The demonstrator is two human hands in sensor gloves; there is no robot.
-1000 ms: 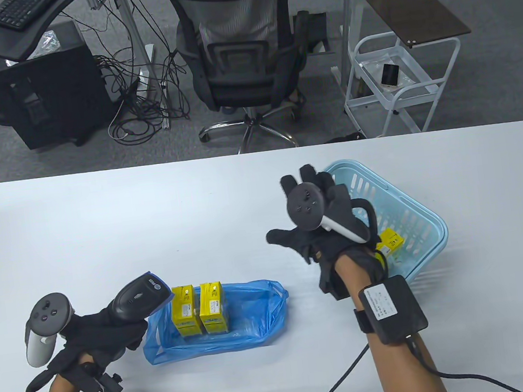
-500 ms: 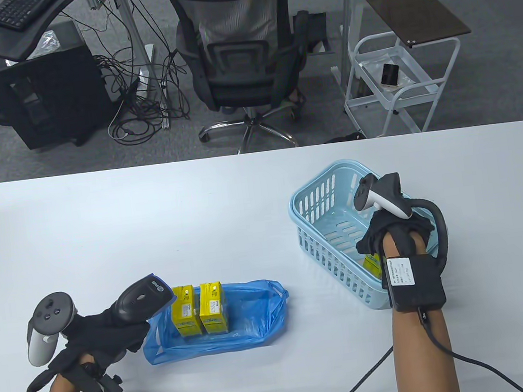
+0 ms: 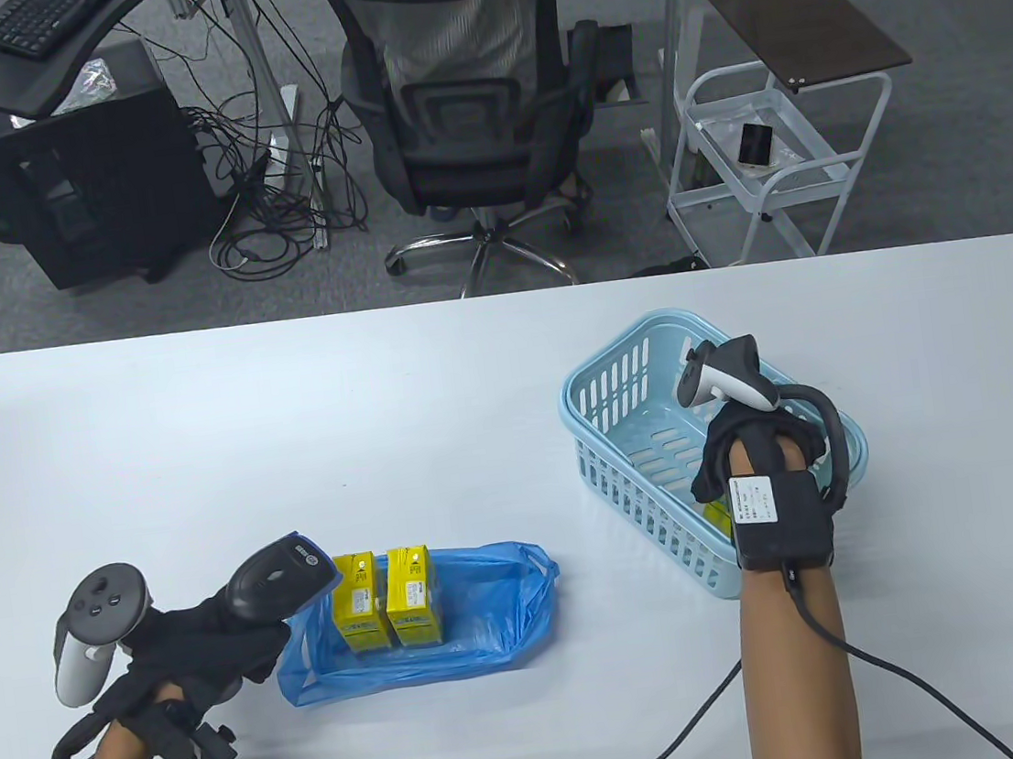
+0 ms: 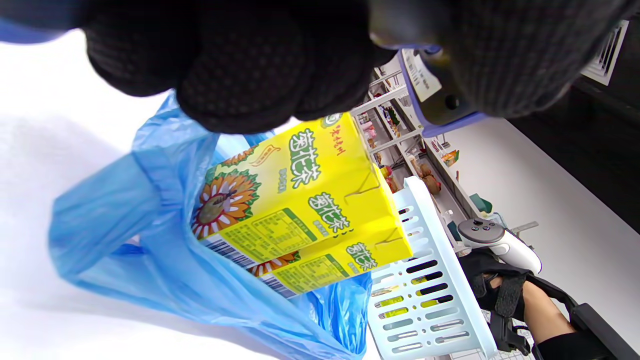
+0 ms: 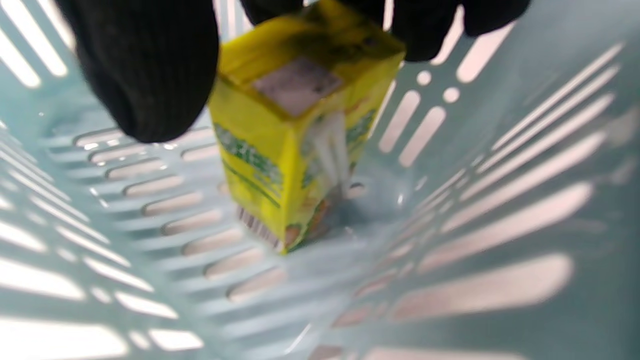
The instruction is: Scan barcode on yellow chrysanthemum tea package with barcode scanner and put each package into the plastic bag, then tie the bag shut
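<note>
Currently, per the three views:

Left hand: curled round the barcode scanner; held low over the desk, just left of the plastic bag.

Barcode scanner: dark head pointed toward the packages in the bag, right next to the nearer one.

Plastic bag: blue, lying open on the desk near the front edge, mouth facing up.

Bagged packages: two yellow chrysanthemum tea packages and are stood upright side by side at the bag's left end, touching. In the left wrist view the pair is seen with sunflower print and a barcode strip on the lower edge.

Basket: light blue, slotted walls, set on the desk right of the bag, well apart from it.

Right hand: reached down inside the basket, wrist over the near rim.

Third package: yellow, upright on the basket floor; its top is pinched between thumb and fingers of the right hand. Image is blurred; whether it is lifted off the floor cannot be told.
</note>
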